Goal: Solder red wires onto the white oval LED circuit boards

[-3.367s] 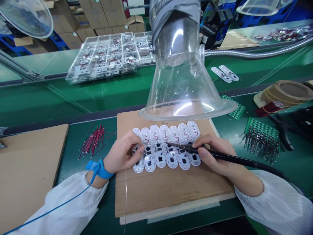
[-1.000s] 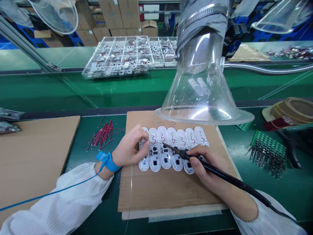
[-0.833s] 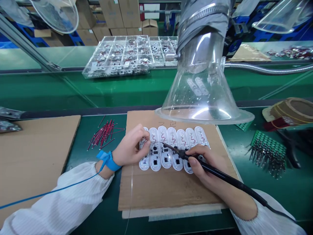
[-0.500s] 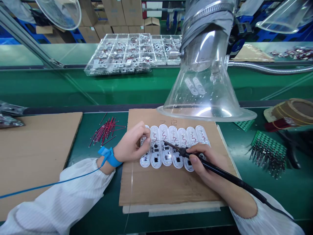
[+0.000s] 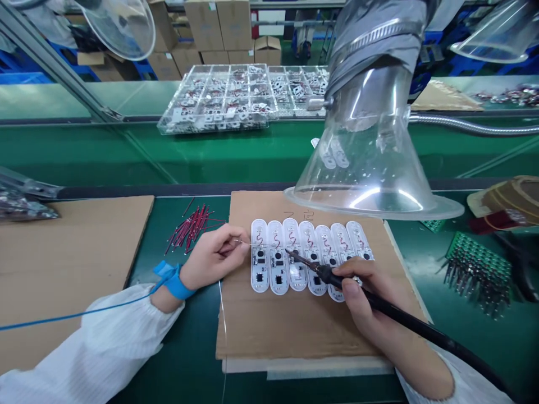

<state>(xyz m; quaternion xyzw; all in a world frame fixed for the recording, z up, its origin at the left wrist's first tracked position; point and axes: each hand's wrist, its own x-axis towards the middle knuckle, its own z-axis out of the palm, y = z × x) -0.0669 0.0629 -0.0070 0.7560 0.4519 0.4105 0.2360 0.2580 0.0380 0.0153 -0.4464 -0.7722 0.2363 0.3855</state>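
Several white oblong circuit boards [image 5: 309,255] lie side by side on a brown cardboard sheet [image 5: 295,328], each with a small red squiggle of wire at its far end. My right hand [image 5: 370,294] grips a black soldering iron [image 5: 404,311], whose fine tip [image 5: 290,253] is over the middle boards. My left hand [image 5: 214,255] pinches a thin silver wire [image 5: 242,242], likely solder, that runs towards the leftmost board. That hand sits just left of the row, off the boards. A blue wrist strap [image 5: 170,280] circles my left wrist.
A clear fume hood [image 5: 362,151] hangs over the far edge of the cardboard. A bundle of red wires [image 5: 193,227] lies to the left, beside another cardboard sheet [image 5: 63,269]. Green pinned boards [image 5: 478,275] lie right. A clear parts tray [image 5: 219,98] stands behind.
My left hand has drawn back left off the boards, and the wire now shows between its fingers. The iron tip stays over the middle boards. The whole view has shifted slightly.
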